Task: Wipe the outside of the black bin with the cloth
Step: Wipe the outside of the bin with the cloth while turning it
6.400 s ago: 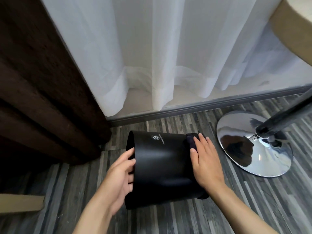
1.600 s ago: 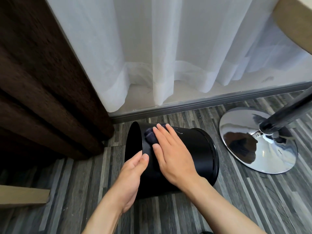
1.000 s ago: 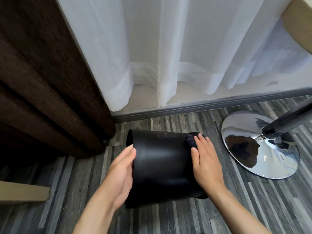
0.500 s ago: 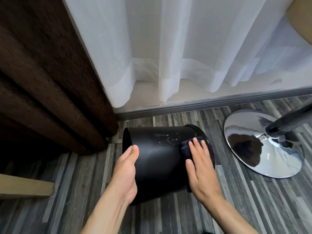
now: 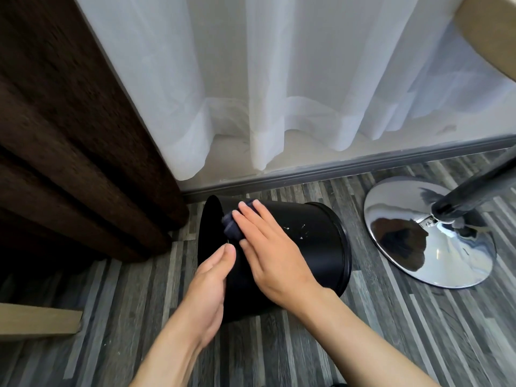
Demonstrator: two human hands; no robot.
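The black bin lies on its side on the striped grey floor, its mouth turned left and its base to the right. Small white specks dot its upper wall. My right hand lies flat across the top of the bin near the mouth and presses a dark folded cloth against the wall under its fingers. My left hand rests against the near side of the bin by the rim, fingers together, steadying it. The bin's inside is hidden.
A chrome round stand base with a dark pole sits just right of the bin. A dark brown curtain hangs at left, a white sheer curtain behind. A grey sill runs along the wall. A wooden piece lies at lower left.
My right hand slid the cloth from the bin's base end leftward to the mouth end. The bin swung so its base faces more right. My left hand stayed at the near rim.
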